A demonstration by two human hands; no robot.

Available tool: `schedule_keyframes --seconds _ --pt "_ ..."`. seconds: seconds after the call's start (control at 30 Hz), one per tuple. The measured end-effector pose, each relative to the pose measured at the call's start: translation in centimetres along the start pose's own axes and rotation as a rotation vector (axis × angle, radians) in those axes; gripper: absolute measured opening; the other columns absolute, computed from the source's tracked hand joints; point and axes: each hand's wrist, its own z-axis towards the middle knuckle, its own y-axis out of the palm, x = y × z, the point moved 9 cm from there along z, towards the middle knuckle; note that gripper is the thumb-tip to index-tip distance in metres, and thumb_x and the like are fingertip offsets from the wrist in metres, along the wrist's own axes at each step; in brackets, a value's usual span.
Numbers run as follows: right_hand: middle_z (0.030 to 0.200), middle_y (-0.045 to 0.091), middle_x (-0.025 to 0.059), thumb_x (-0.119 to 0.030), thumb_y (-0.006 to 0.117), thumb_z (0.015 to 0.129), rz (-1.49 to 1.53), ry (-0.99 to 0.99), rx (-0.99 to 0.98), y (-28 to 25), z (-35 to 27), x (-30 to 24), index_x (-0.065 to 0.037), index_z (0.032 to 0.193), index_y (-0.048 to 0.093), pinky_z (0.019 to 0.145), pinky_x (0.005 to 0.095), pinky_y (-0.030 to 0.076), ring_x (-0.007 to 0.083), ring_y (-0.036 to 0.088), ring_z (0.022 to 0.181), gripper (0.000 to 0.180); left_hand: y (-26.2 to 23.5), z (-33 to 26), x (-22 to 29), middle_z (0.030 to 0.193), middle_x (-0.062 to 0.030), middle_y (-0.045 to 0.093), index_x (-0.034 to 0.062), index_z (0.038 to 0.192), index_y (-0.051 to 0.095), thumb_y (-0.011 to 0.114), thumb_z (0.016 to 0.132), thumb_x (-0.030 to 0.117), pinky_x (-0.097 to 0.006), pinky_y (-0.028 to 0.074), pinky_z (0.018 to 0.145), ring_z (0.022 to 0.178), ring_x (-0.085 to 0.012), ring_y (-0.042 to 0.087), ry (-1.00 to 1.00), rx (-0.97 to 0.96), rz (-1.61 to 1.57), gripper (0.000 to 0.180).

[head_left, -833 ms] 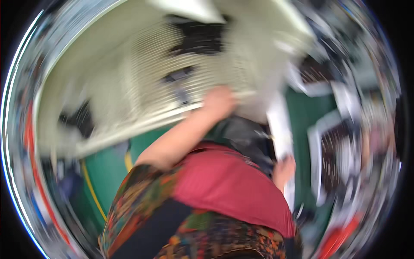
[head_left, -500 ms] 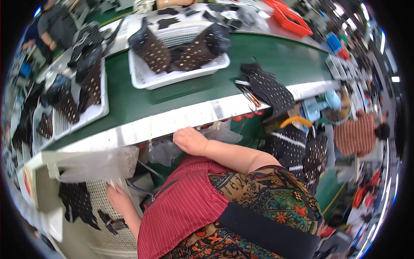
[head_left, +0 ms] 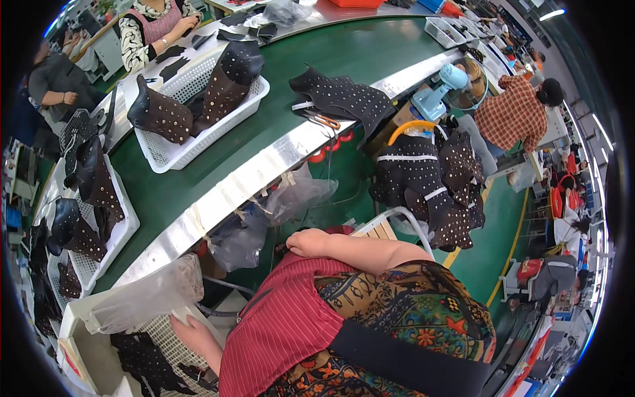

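Note:
My left hand (head_left: 196, 336) is low at the left, its fingers stretched out beside a white mesh basket (head_left: 173, 341). Dark perforated leather-like pieces (head_left: 149, 360) lie in that basket. Cloudy plastic sheeting (head_left: 149, 298) hangs just above this hand. In front of my red striped apron (head_left: 284, 298), my right hand (head_left: 307, 243) is closed with curled fingers; anything inside it is hidden. Clear plastic bags (head_left: 241, 241) hang under the bench edge beyond it.
White baskets (head_left: 173, 159) with studded brown and black boot uppers (head_left: 221, 92) stand on the green bench (head_left: 271, 99). Orange-handled scissors (head_left: 325, 122) and a black studded piece (head_left: 347, 96) lie near its edge. Studded pieces (head_left: 423, 175) hang at the right, near a blue fan (head_left: 440, 92). Co-workers are around.
The view has swung to the right and up, showing more floor and a co-worker across the bench. My right hand has come away from the bench edge, back toward my apron.

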Motion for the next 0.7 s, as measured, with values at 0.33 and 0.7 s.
schedule_keyframes --seconds 0.33,0.7 --pt "0.097 0.067 0.0122 -0.015 0.048 0.085 -0.046 0.026 -0.070 2.6 -0.4 -0.8 -0.013 0.103 0.065 0.077 0.0432 0.050 0.0313 0.064 0.093 0.024 -0.6 0.2 0.4 0.132 -0.0257 0.045 -0.0062 0.132 0.041 0.045 0.095 0.019 -0.043 0.032 0.104 0.122 -0.0396 0.043 0.081 -0.003 -0.224 0.045" --pt "0.105 0.064 0.0139 -0.022 0.053 0.086 0.044 0.106 -0.071 1.8 -2.4 -1.7 -0.011 0.103 0.063 0.084 0.0428 0.048 0.0325 0.060 0.099 0.023 -3.7 -1.9 -3.4 0.122 -0.0158 0.058 -0.0038 0.111 0.057 0.038 0.101 0.021 -0.033 0.039 0.098 0.116 -0.0257 0.053 -0.112 0.128 -0.580 0.033"
